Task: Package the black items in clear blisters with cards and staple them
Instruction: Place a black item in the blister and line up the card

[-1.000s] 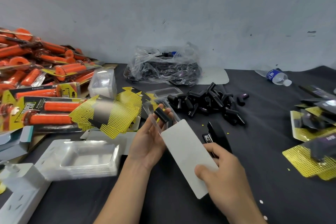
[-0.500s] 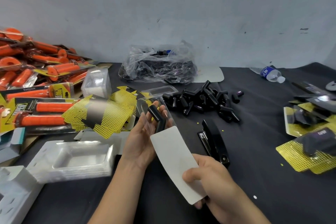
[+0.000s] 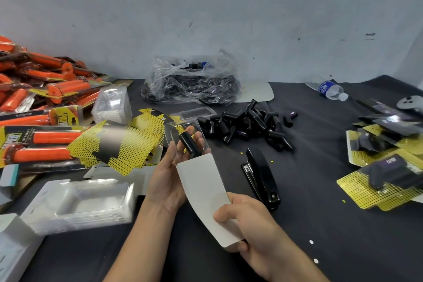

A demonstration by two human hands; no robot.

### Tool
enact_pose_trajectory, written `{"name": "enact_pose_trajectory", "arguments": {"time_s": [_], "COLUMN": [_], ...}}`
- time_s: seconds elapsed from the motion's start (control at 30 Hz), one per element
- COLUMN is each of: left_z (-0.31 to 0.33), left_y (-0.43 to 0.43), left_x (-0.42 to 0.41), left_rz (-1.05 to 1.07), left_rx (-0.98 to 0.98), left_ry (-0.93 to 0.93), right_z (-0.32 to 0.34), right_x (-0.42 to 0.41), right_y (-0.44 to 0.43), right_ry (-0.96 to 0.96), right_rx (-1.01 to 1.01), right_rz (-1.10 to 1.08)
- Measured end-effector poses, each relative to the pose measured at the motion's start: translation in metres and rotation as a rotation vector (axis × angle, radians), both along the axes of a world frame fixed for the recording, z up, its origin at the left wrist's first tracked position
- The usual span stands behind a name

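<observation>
My left hand [image 3: 169,181] gripped the blister [image 3: 176,144], black item [image 3: 188,145] seated inside, above the bench's [image 3: 320,224] near edge, while my right hand [image 3: 251,229] pinched the card [image 3: 203,192] by its lower end, apparently to slide it in as backing, the stapler [image 3: 261,176] near.

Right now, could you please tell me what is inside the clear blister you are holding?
One black item sits inside the blister. The white card covers its lower part, so anything there is hidden.

Left hand [image 3: 167,181] raised palm-up, apparently cradling; right hand [image 3: 256,226] pinches, fingers [image 3: 243,245] curled.
</observation>
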State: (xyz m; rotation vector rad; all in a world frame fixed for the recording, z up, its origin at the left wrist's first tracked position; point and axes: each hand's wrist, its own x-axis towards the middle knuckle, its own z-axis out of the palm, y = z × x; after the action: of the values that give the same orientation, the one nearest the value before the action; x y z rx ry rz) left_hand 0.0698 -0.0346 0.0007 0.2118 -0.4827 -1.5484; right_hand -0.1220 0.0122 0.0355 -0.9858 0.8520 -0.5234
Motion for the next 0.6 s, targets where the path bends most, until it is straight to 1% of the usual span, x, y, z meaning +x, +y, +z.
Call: {"name": "enact_pose_trajectory", "arguments": {"time_s": [0.1, 0.27, 0.33, 0.4, 0.43, 0.5, 0.53, 0.6], "left_z": [0.002, 0.003, 0.002, 0.002, 0.002, 0.001, 0.001, 0.002], "left_y": [0.001, 0.002, 0.001, 0.001, 0.001, 0.002, 0.002, 0.002], "left_x": [-0.001, 0.000, 0.001, 0.000, -0.001, -0.001, -0.001, 0.000], "left_rz": [-0.011, 0.006, 0.042, 0.058, 0.058, 0.049, 0.043, 0.026], "left_rx": [0.011, 0.083, 0.112, 0.121, 0.120, 0.111, 0.101, 0.073], "left_ry": [0.033, 0.034, 0.026, 0.025, 0.024, 0.025, 0.025, 0.016], "right_z": [-0.002, -0.003, -0.001, 0.002, 0.004, 0.003, 0.002, -0.001], "right_x": [0.003, 0.006, 0.001, -0.005, -0.006, -0.008, -0.010, -0.012], "right_y": [0.000, 0.001, -0.002, -0.002, -0.001, 0.005, 0.007, 0.008], "right_ry": [0.005, -0.017, -0.108, -0.203, -0.214, -0.167, -0.142, -0.118], "right_rx": [-0.051, -0.159, -0.095, 0.025, 0.066, 0.087, 0.083, 0.074], "right_rz": [-0.071, -0.292, -0.325, -0.204, -0.109, 0.035, 0.065, 0.047]}}
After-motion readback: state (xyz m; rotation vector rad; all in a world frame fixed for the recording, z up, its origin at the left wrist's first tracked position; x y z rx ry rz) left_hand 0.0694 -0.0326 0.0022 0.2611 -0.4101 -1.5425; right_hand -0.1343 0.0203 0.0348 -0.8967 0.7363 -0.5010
